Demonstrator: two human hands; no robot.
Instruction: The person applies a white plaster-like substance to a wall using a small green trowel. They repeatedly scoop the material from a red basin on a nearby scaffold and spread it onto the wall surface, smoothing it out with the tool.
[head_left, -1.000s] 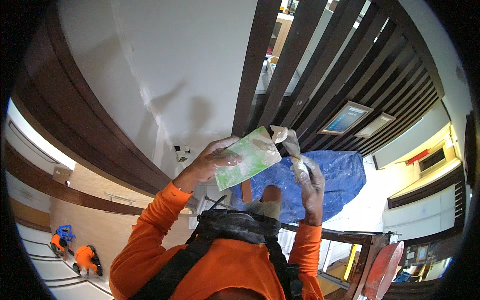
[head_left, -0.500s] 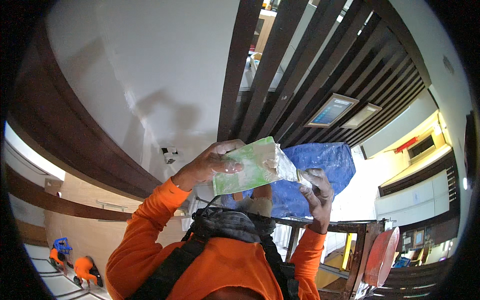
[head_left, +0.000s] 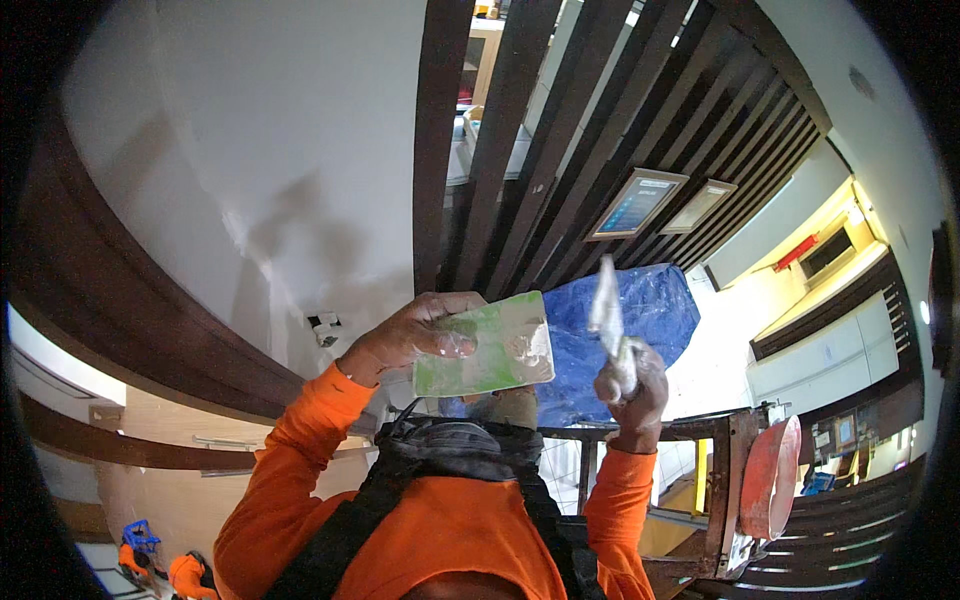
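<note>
My left hand (head_left: 420, 335) grips a flat green rectangular board (head_left: 480, 362) by its left side. Whitish filler is smeared over the board, thickest near its right edge. To the right, apart from the board, my right hand (head_left: 637, 385) is closed round the handle of a putty knife (head_left: 606, 305). The knife points away from me, turned nearly edge-on, and white paste coats its blade. White residue also marks my fingers.
A blue tarp (head_left: 650, 310) lies beyond my hands. Ahead are a white wall (head_left: 330, 110) with a patched seam and dark slats (head_left: 490, 150) with framed panels. A red basin (head_left: 768, 478) sits by a worn frame (head_left: 722, 490) at right. Two people (head_left: 188, 575) in orange are far below left.
The putty knife has come off the board's right edge and now stands raised, apart to the right. The board is turned flatter and sits slightly left. The view has shifted a little.
</note>
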